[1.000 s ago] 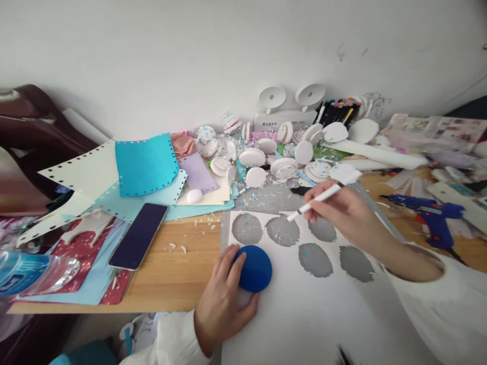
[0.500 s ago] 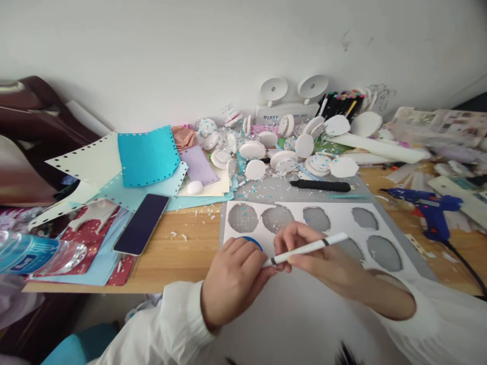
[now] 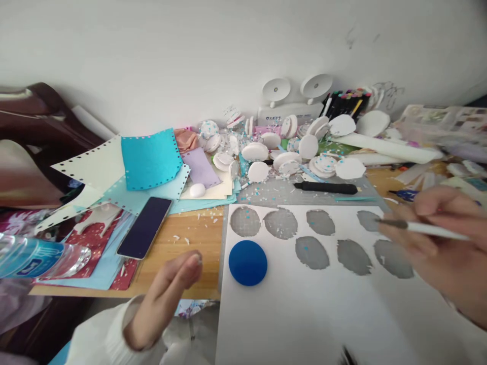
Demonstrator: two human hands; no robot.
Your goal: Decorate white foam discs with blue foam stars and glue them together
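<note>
My right hand [image 3: 441, 238] grips a white pen [image 3: 433, 229] whose bare dark tip points left, above the right part of a white sheet [image 3: 281, 314]. Irregular round holes cut in that sheet show the grey mat [image 3: 266, 190] beneath it. A flat blue disc [image 3: 248, 262] lies on the sheet near its left edge, with no hand on it. My left hand [image 3: 171, 289] is over the table's front edge, left of the sheet, fingers and thumb pressed together. Whatever may be inside it is hidden.
White discs [image 3: 254, 151] and scraps are heaped along the back. A black marker [image 3: 327, 188] lies on the mat. At left are a phone [image 3: 144, 228], coloured sheets [image 3: 152, 159] and a water bottle [image 3: 41, 257]. The blue glue gun [image 3: 405, 194] is mostly hidden behind my right hand.
My hands met at the pen's capped end, then drew apart, and the pen's tip is now bare. My left hand left the blue disc and moved left; my right hand moved right with the pen.
</note>
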